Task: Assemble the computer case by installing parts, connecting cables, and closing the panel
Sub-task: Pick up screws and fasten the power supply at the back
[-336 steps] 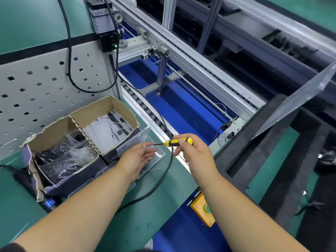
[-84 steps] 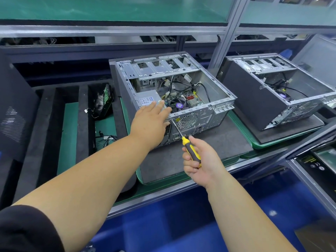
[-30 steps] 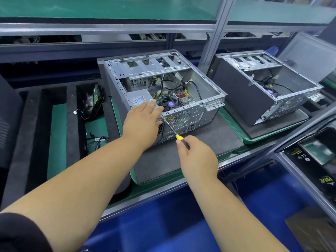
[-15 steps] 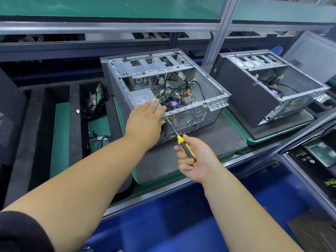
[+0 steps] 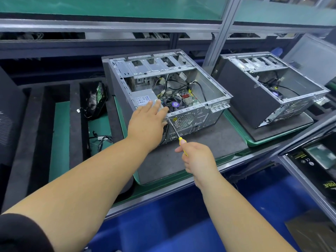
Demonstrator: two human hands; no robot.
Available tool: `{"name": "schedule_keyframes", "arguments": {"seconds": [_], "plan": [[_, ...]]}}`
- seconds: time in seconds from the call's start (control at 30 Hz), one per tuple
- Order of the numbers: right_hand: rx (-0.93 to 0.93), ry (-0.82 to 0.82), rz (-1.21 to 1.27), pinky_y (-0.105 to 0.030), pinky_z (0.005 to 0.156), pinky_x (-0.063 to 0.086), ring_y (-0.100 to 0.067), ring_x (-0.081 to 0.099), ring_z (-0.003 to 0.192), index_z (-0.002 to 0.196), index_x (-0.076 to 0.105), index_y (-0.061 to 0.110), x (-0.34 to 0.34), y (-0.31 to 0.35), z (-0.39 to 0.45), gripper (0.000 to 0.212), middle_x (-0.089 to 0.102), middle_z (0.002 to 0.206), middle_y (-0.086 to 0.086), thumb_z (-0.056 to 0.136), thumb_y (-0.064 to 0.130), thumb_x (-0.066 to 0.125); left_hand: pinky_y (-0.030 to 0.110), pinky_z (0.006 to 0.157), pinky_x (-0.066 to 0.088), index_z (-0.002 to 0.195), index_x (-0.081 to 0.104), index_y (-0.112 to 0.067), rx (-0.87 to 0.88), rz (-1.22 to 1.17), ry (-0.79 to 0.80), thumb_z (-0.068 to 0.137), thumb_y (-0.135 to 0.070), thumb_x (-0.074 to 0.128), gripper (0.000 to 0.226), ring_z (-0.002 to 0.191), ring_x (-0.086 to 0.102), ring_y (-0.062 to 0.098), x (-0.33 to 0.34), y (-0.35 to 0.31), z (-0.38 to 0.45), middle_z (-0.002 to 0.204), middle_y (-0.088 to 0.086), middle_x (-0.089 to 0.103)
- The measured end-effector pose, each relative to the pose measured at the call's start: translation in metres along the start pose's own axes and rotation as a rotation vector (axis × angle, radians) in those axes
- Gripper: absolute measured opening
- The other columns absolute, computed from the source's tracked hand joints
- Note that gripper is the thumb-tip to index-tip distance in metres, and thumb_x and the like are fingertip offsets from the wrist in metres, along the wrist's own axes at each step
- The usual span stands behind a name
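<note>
My left hand [image 5: 148, 124] lies flat on the near corner of the open case [image 5: 169, 91], fingers straight and slightly spread over the power supply [image 5: 143, 99] and the top rim. My right hand [image 5: 197, 157] has its fingers curled round the yellow handle of the screwdriver [image 5: 175, 130], whose shaft runs toward 11 o'clock to the rear panel just beside my left hand; the tip's seat on the panel is too small to make out, and most of the handle is hidden in my grip. The case sits on a grey mat [image 5: 209, 144] with bare mat at 5 o'clock, between it and the counter [image 5: 163, 190] edge. A second case [image 5: 269, 91] stands apart at 3 o'clock. At 9 o'clock, black foam slots [image 5: 36, 128] hold a part I cannot identify.
</note>
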State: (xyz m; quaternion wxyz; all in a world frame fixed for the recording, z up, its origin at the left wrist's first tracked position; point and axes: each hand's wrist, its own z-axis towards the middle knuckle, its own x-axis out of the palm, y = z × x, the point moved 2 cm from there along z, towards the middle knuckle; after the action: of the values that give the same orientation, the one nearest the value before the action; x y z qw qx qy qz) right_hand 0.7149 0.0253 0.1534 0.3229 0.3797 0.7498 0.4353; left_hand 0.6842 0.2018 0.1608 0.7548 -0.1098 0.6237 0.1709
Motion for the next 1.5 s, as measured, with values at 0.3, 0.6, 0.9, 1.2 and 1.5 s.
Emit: {"name": "schedule_keyframes", "arguments": {"seconds": [0.3, 0.6, 0.9, 1.2, 1.5], "plan": [[0.511, 0.357, 0.641, -0.016, 0.032, 0.017, -0.005, 0.024, 0.035, 0.072, 0.065, 0.004, 0.0, -0.001, 0.002, 0.037, 0.035, 0.054, 0.003, 0.094, 0.033, 0.061, 0.039, 0.115, 0.021, 0.151, 0.025, -0.027, 0.007, 0.015, -0.013, 0.104, -0.04, 0.031, 0.049, 0.149, 0.019, 0.024, 0.0, -0.001, -0.001, 0.162, 0.002, 0.02], [-0.394, -0.338, -0.907, -0.034, 0.054, 0.035, -0.024, 0.049, 0.065, 0.075, 0.049, 0.021, -0.003, 0.005, -0.013, 0.039, 0.054, 0.068, 0.001, 0.099, 0.05, 0.047, 0.04, 0.115, 0.021, 0.151, 0.027, -0.026, 0.009, 0.014, -0.016, 0.104, -0.04, 0.032, 0.05, 0.148, 0.02, 0.025, 0.001, 0.0, 0.0, 0.162, 0.003, 0.021], [0.486, 0.269, 0.547, -0.02, 0.033, 0.015, -0.008, 0.022, 0.035, 0.08, 0.073, 0.001, -0.004, 0.008, 0.005, 0.046, 0.033, 0.048, 0.005, 0.099, 0.038, 0.055, 0.039, 0.116, 0.02, 0.151, 0.026, -0.027, 0.0, 0.003, -0.012, 0.104, -0.04, 0.032, 0.049, 0.149, 0.019, 0.024, 0.003, 0.0, 0.0, 0.162, 0.002, 0.02], [0.296, 0.144, 0.317, -0.02, 0.038, 0.027, -0.009, 0.034, 0.04, 0.071, 0.056, 0.012, -0.004, 0.004, 0.004, 0.028, 0.047, 0.06, -0.002, 0.089, 0.027, 0.071, 0.038, 0.116, 0.019, 0.152, 0.024, -0.027, 0.004, 0.023, -0.006, 0.104, -0.04, 0.029, 0.05, 0.149, 0.018, 0.023, 0.001, 0.0, 0.0, 0.163, 0.001, 0.018], [-0.349, -0.277, -0.638, -0.034, 0.053, 0.032, -0.019, 0.044, 0.056, 0.074, 0.058, 0.016, -0.002, 0.005, -0.006, 0.041, 0.048, 0.058, 0.004, 0.099, 0.047, 0.052, 0.039, 0.117, 0.019, 0.152, 0.025, -0.027, 0.003, 0.005, -0.007, 0.104, -0.041, 0.03, 0.05, 0.149, 0.018, 0.024, 0.003, 0.0, 0.001, 0.162, 0.002, 0.019]]}}
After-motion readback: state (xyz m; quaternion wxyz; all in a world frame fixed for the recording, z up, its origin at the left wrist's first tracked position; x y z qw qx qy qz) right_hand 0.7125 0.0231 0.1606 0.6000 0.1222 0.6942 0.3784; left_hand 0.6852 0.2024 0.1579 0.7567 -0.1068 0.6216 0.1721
